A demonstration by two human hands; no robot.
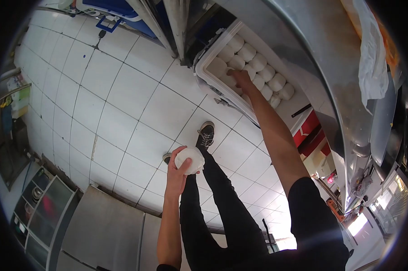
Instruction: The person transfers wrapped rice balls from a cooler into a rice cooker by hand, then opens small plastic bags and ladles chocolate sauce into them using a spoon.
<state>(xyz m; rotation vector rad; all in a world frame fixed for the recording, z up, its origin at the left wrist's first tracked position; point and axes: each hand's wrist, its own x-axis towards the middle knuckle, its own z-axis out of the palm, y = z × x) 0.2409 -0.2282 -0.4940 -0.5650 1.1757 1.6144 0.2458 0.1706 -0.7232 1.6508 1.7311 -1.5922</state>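
My left hand (177,170) is closed around a white, rounded lump (190,160), held out over the floor in front of my legs. What the lump is made of I cannot make out; its surface looks pale and slightly wrinkled, perhaps wrapped. My right hand (241,80) reaches down into an open white cooler box (203,67). Several similar white lumps (258,62) sit packed in rows inside. The right fingers curve over one lump (228,80) near the box's left side, with part of the grip hidden.
A metal counter edge (298,31) curves past the box on the right, with a plastic bag (373,58) hanging there. Metal legs (176,27) and a blue container (118,11) stand at the top. White tiles (131,95) cover the floor. A steel cabinet (102,226) stands lower left.
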